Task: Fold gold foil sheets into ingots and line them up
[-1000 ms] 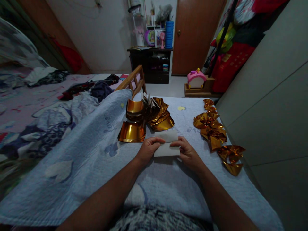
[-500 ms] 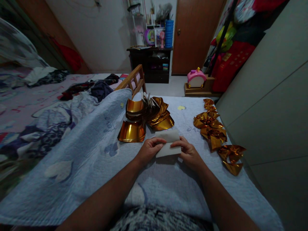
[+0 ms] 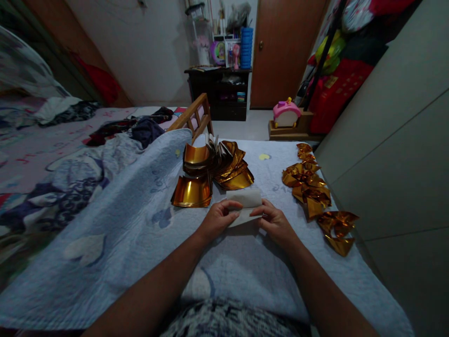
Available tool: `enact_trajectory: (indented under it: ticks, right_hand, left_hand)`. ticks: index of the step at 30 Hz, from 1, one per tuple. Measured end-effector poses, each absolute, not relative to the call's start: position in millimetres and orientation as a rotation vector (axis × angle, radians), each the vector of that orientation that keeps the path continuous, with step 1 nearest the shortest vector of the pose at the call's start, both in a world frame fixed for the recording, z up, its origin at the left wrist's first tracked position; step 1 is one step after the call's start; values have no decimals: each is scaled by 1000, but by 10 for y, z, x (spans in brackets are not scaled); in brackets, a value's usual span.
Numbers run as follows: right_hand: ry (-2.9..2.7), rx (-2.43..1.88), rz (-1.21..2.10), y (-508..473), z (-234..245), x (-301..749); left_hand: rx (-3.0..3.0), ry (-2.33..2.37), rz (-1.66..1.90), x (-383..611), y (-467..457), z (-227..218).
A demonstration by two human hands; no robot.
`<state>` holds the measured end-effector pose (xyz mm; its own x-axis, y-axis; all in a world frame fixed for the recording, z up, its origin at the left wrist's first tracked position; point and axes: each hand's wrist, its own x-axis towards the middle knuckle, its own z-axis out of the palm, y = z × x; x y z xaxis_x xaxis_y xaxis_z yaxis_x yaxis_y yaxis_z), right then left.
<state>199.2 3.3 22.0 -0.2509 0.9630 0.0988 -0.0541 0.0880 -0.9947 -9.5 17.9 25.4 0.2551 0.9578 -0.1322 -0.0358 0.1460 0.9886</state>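
Note:
Between my two hands is a sheet of paper (image 3: 244,197), pale side up, with a crease across its middle. My left hand (image 3: 221,216) pinches its left edge at the crease, thumb and fingers closed. On the opposite edge, my right hand (image 3: 275,220) grips the sheet with the index finger lying over it. Just beyond the paper lie fanned stacks of gold foil sheets (image 3: 192,191), some with pale backs showing. Folded gold foil pieces (image 3: 310,189) lie in a row to the right, the nearest one (image 3: 338,229) set slightly apart.
A light blue quilt (image 3: 140,262) covers the surface under my hands. Rumpled clothes (image 3: 147,131) lie on the pink bed at left. A wooden rail (image 3: 196,114) stands past the stacks, and a pale cabinet (image 3: 396,154) borders the right side.
The near half of the paper has tilted up and looks shorter, its lower right corner now lifted behind my right fingers. Both hands stay in nearly the same place.

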Motion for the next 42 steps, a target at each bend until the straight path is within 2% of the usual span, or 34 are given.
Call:
enact_trajectory:
  ticks: [7, 22, 42]
  right_hand:
    - [-1414, -991, 1297, 29, 250, 1984]
    - [-1454, -911, 1449, 19, 217, 2003]
    - [-1582, -1001, 1330, 48, 225, 2006]
  left_hand:
    - [1175, 1036, 945, -94, 172, 272]
    - [1173, 971, 932, -142, 215, 198]
    - [1025, 972, 945, -120, 197, 314]
